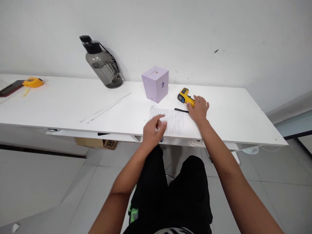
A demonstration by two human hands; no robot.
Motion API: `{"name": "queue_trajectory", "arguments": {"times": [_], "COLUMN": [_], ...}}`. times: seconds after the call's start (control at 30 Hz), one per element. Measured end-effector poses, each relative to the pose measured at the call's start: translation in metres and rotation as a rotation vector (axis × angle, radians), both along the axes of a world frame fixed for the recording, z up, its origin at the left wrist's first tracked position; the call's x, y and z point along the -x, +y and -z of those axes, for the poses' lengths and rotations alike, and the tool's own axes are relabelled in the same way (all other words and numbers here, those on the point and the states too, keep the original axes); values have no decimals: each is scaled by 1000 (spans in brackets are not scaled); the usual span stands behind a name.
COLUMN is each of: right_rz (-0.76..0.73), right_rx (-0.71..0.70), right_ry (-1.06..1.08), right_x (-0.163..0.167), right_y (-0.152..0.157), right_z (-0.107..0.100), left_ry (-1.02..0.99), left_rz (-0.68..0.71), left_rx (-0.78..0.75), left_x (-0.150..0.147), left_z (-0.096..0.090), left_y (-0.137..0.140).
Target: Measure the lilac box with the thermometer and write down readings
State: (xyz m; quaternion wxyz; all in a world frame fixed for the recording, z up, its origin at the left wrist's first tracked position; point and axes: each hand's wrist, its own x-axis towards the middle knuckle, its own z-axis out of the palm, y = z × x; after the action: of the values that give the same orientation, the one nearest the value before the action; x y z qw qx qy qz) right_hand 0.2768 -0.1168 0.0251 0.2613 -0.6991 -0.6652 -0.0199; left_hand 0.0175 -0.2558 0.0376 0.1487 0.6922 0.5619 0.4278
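A yellow and black infrared thermometer gun (186,97) lies on the white desk. My right hand (199,110) has thumb and index finger around the end of its handle, the other fingers curved beside it. A black pen (180,110) lies just below, its right end reaching under my right hand. My left hand (153,131) hovers at the lower left of a thin sheet of paper with handwriting (172,118); its thumb and index finger are apart with nothing between them. Behind the paper stands a lilac box (156,85).
A grey transparent water bottle (104,66) with a black cap stands against the wall. At the far left a yellow tape measure (33,82) lies by a dark phone-like slab (11,88). The desk's front edge (117,129) runs above my knees; a cardboard box (97,143) sits below.
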Motion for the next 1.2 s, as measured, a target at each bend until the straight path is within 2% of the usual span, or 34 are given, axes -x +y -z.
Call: {"name": "queue_trajectory", "arguments": {"times": [0.07,0.13,0.2,0.27,0.33,0.4,0.53,0.63,0.77,0.8,0.87,0.93,1.0,1.03,1.2], "right_rz": [-39,-127,-234,-318,-350,-316,-226,-329,-459,-478,-501,-514,-509,-496,-450], "right_rx": [-83,-140,-142,-109,-86,-96,-113,-134,-332,-346,-245,-13,200,256,290], "right_ry": [-9,-64,-146,-226,-258,-205,157,364,475,534,707,855,873,837,682], "right_x": [-3,-7,-12,-16,-19,-22,-22,-15,-3,0,2,3,4,4,9], "right_y": [-4,-11,-18,-23,-24,-23,-31,-48,-61,-62,-61,-63,-67,-70,-76], "right_z": [-2,-3,0,3,4,2,-3,-1,1,-1,-5,-10,-16,-18,-28], "left_ry": [154,313,390,432,443,422,401,398,394,395,397,401,406,408,416], "left_rz": [127,329,503,589,591,571,560,513,481,481,477,470,464,463,458], "left_rx": [95,183,232,257,263,258,265,254,238,237,240,247,249,247,245], "left_x": [0,-5,-13,-20,-24,-24,-20,-18,-18,-18,-18,-19,-19,-19,-20], "left_z": [-27,-40,-40,-31,-20,-12,-7,-5,-2,-2,-1,-2,-3,-4,-6], "left_y": [49,87,111,122,125,128,133,138,139,138,137,135,135,134,133]}}
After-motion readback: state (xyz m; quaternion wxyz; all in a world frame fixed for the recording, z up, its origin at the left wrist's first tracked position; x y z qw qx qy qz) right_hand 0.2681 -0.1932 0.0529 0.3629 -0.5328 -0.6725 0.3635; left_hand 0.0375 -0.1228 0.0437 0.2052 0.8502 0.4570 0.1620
